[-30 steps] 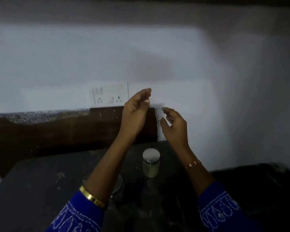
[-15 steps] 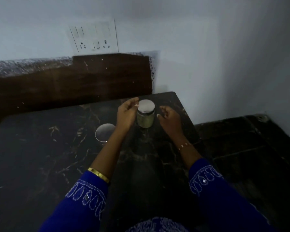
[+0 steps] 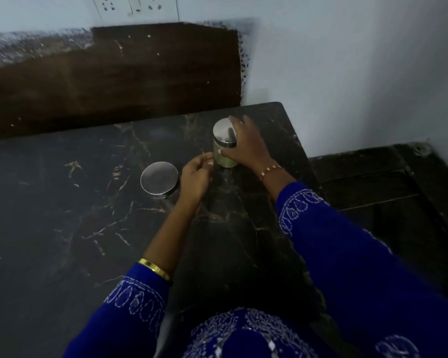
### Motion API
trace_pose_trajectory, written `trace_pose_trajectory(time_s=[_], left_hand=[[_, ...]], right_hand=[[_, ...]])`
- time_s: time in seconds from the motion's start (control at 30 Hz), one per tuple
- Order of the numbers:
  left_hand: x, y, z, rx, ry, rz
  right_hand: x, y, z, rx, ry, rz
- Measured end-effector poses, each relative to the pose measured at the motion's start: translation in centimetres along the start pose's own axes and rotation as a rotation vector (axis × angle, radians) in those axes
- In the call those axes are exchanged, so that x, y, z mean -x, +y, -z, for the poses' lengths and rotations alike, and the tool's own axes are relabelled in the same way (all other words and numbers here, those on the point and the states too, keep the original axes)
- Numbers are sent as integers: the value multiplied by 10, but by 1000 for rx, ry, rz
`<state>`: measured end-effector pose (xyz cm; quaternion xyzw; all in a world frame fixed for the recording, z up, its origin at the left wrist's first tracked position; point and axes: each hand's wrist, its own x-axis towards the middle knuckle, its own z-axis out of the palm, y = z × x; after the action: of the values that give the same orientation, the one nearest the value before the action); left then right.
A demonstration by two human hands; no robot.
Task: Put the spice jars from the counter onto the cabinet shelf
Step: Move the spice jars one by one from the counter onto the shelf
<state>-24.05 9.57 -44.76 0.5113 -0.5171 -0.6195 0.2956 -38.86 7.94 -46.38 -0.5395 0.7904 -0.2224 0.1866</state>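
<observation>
Two glass spice jars with round silver lids stand on the black marble counter (image 3: 62,228). The far jar (image 3: 222,140) holds pale greenish spice; my right hand (image 3: 246,147) wraps it from the right, thumb in front and fingers over the lid's far edge. The nearer jar (image 3: 159,179) stands to its left, mostly seen as its lid. My left hand (image 3: 195,175) sits between the two jars with loosely curled fingers, its fingertips close to the base of the far jar and holding nothing. No cabinet shelf is in view.
A dark brown backsplash (image 3: 114,73) runs behind the counter below a white switch and socket plate (image 3: 137,6). A pale wall (image 3: 347,60) closes the right side. The counter's right edge drops to a dark lower ledge (image 3: 373,182).
The view tilted down from the wall to the counter. Both hands came down from near the sockets to the far jar; my right hand closed around it and my left drew back toward me.
</observation>
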Motion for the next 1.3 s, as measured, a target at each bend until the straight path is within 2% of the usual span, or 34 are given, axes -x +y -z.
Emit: trace_pose_trajectory(time_s=[0.13,0.37,0.57,0.63,0.7,0.8,0.87,1.0,1.17,1.3], left_hand=[[2,-8,5,1,5,35],[11,-12,2,37,3,63],[22,-14,-1,97,-13,72],[26,-17,-1,108,-12,81],[31,-18,0,95,-21,81],[36,-21,2,94,-27,84],[41,-22,5,106,-35,78],[42,-23,8,111,-2,67],[40,-23,11,90,10,59],[51,-21,8,84,-101,134]], right_hand=[[-8,9,-9,-36,-43,-9],[-4,18,-15,-190,184,22],[19,18,-26,-202,279,49],[16,11,-27,-198,260,64],[10,2,-25,-168,169,44],[8,-3,-14,9,75,-22],[20,-2,-4,20,67,-15],[55,14,2,-196,11,-13],[102,32,3,-799,-3,-210],[119,19,19,-1128,-59,-103]])
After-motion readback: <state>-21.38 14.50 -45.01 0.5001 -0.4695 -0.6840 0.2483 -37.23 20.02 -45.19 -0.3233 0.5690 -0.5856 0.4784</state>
